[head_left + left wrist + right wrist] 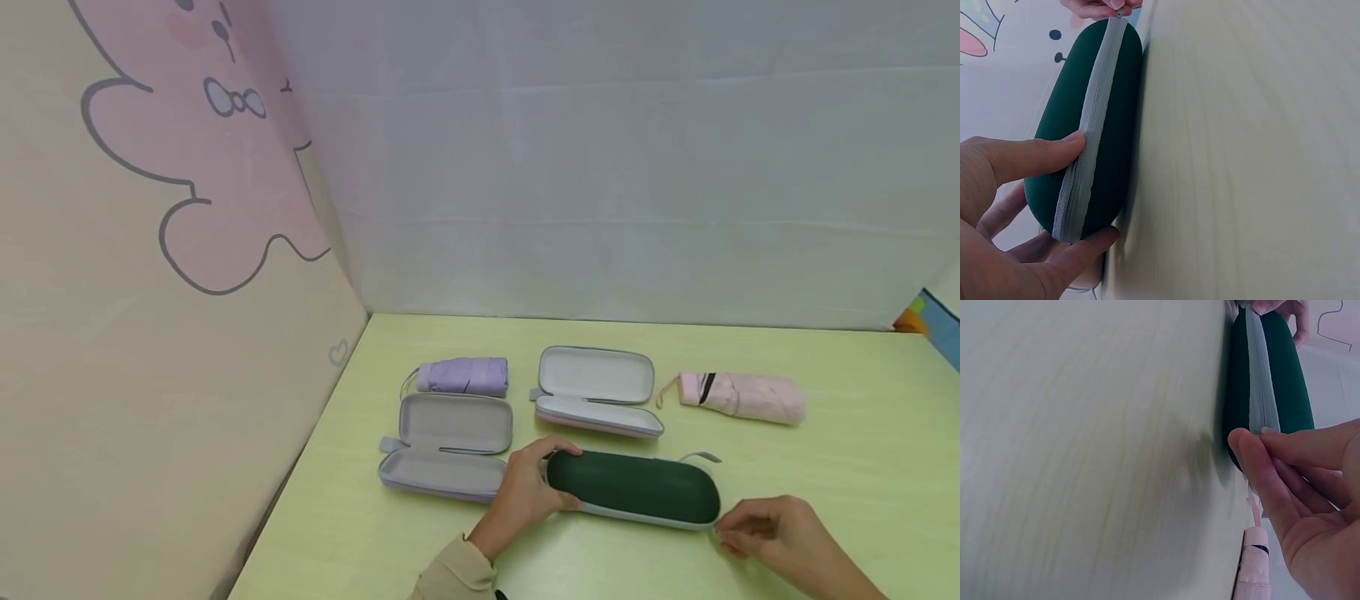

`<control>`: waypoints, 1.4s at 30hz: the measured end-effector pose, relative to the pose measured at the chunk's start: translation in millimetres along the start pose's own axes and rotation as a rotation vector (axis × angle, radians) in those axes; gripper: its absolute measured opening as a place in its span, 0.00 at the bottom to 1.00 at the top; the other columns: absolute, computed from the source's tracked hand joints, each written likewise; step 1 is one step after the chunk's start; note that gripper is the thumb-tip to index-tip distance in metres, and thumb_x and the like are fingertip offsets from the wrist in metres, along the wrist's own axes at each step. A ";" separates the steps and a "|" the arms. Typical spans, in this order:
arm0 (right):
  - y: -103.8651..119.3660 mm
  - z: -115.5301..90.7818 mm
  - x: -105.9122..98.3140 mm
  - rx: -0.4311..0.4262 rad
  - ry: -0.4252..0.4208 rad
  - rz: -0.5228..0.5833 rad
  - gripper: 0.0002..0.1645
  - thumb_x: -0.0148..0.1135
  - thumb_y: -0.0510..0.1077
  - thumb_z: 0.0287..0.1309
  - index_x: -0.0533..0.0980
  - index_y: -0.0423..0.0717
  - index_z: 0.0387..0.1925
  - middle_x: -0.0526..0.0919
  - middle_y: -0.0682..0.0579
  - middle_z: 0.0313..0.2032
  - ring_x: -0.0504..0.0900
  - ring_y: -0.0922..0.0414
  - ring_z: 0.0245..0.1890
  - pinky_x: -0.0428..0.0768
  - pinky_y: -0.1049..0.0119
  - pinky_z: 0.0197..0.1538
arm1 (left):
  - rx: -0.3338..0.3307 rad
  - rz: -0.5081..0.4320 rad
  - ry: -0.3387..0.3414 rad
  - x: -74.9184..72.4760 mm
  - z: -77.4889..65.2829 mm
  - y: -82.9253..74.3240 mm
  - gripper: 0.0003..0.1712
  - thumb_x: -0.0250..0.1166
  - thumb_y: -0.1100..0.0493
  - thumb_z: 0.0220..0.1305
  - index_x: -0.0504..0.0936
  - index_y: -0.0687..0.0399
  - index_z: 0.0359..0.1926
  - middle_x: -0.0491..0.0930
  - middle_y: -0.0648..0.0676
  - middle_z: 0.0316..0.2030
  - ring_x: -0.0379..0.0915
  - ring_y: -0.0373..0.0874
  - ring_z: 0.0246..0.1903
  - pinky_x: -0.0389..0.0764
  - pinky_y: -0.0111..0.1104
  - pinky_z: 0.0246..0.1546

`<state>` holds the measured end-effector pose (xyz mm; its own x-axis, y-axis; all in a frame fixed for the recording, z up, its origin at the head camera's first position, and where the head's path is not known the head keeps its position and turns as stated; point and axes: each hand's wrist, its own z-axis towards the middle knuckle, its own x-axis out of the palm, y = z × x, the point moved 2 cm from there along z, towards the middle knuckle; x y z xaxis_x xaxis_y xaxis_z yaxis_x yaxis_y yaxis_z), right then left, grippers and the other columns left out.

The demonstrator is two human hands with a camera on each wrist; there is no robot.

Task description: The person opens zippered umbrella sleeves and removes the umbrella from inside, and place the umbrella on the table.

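Observation:
A dark green zippered case (633, 487) lies on the table with its lid down. Its pale grey zipper (1094, 119) runs along the side, and the visible stretch looks closed. My left hand (528, 483) grips the case's left end, thumb at the zipper band in the left wrist view. At the opposite end my right hand (783, 533) pinches the small zipper pull (1119, 12) between thumb and fingers; in the right wrist view those fingertips mostly cover it. A grey strap loop (701, 457) sticks out behind the case.
Left of the green case an open lavender case (450, 471) lies near a folded purple umbrella (465, 377). Behind stands another open case (596, 375), pink outside and pale inside. A folded pink umbrella (746, 396) lies at the back right. Fabric walls border the table.

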<state>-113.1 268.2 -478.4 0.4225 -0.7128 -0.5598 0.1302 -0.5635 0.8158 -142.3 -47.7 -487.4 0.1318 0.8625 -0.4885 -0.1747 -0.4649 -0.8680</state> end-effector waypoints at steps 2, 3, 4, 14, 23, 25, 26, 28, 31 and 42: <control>-0.4 -0.2 0.5 0.000 0.009 0.019 0.03 0.64 0.30 0.53 0.82 0.36 0.30 0.85 0.53 0.26 0.80 0.65 0.25 0.79 0.68 0.27 | -0.003 -0.001 0.001 0.2 0.1 0.2 0.36 0.83 0.67 0.27 0.82 0.34 0.42 0.79 0.39 0.47 0.72 0.39 0.50 0.72 0.39 0.52; -0.5 -0.4 0.8 0.001 0.013 0.026 0.03 0.64 0.30 0.53 0.82 0.36 0.30 0.85 0.53 0.26 0.80 0.65 0.25 0.79 0.68 0.27 | -0.004 -0.001 0.002 0.4 0.1 0.3 0.36 0.83 0.66 0.27 0.82 0.34 0.42 0.79 0.39 0.47 0.72 0.39 0.50 0.72 0.39 0.52; -0.7 -0.6 1.1 0.006 0.020 0.036 0.03 0.63 0.30 0.53 0.82 0.36 0.31 0.85 0.53 0.27 0.80 0.65 0.26 0.79 0.68 0.27 | -0.003 -0.001 0.003 0.4 0.0 0.3 0.36 0.82 0.67 0.27 0.82 0.34 0.42 0.79 0.39 0.47 0.72 0.39 0.50 0.72 0.39 0.52; 4.1 0.1 6.2 -0.008 0.047 0.047 0.03 0.64 0.31 0.53 0.83 0.37 0.31 0.85 0.53 0.28 0.80 0.65 0.25 0.79 0.67 0.26 | 0.009 -0.013 0.000 2.3 1.4 0.5 0.36 0.82 0.68 0.26 0.82 0.35 0.41 0.80 0.40 0.46 0.73 0.40 0.49 0.72 0.38 0.51; 9.1 0.4 11.6 -0.012 0.056 0.053 0.03 0.66 0.33 0.52 0.83 0.37 0.31 0.85 0.53 0.27 0.80 0.64 0.23 0.80 0.67 0.26 | 0.005 -0.017 0.007 1.9 0.8 2.0 0.36 0.82 0.68 0.27 0.82 0.35 0.42 0.79 0.39 0.46 0.73 0.39 0.49 0.73 0.38 0.51; 10.2 0.8 14.0 -0.069 0.039 0.047 0.03 0.67 0.33 0.51 0.83 0.37 0.30 0.85 0.55 0.27 0.80 0.64 0.22 0.79 0.66 0.24 | 0.010 -0.017 0.006 1.6 0.6 2.2 0.36 0.82 0.68 0.27 0.82 0.36 0.42 0.79 0.39 0.46 0.73 0.39 0.49 0.73 0.38 0.51; 10.7 1.0 15.1 -0.093 0.031 0.047 0.02 0.67 0.33 0.51 0.83 0.38 0.30 0.85 0.55 0.26 0.80 0.64 0.22 0.79 0.67 0.24 | 0.011 -0.020 0.006 1.4 0.6 2.1 0.36 0.82 0.68 0.27 0.82 0.36 0.42 0.79 0.39 0.46 0.73 0.39 0.49 0.73 0.38 0.51; 11.7 1.4 17.1 -0.138 0.010 0.045 0.02 0.67 0.33 0.50 0.83 0.39 0.29 0.85 0.56 0.26 0.80 0.64 0.22 0.79 0.66 0.23 | 0.011 -0.021 0.006 1.1 0.5 1.7 0.36 0.82 0.68 0.27 0.82 0.36 0.42 0.79 0.39 0.46 0.73 0.39 0.49 0.73 0.38 0.51; 13.7 1.9 19.6 -0.175 -0.009 0.056 0.02 0.67 0.32 0.50 0.83 0.39 0.29 0.85 0.56 0.25 0.81 0.63 0.21 0.79 0.66 0.23 | 0.008 -0.022 0.008 0.4 0.4 1.0 0.37 0.82 0.68 0.27 0.82 0.36 0.42 0.79 0.39 0.46 0.72 0.38 0.49 0.72 0.37 0.52; 20.7 3.4 24.9 -0.185 -0.023 0.012 0.03 0.67 0.32 0.50 0.83 0.40 0.28 0.85 0.58 0.24 0.79 0.65 0.20 0.78 0.68 0.22 | 0.027 -0.024 0.010 0.6 0.5 2.2 0.37 0.82 0.68 0.27 0.82 0.36 0.43 0.79 0.38 0.45 0.72 0.37 0.50 0.72 0.38 0.53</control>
<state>-102.9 237.4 -475.9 0.4044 -0.7300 -0.5510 0.2884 -0.4700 0.8342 -143.1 -48.1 -489.5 0.1460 0.8711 -0.4688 -0.1976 -0.4387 -0.8767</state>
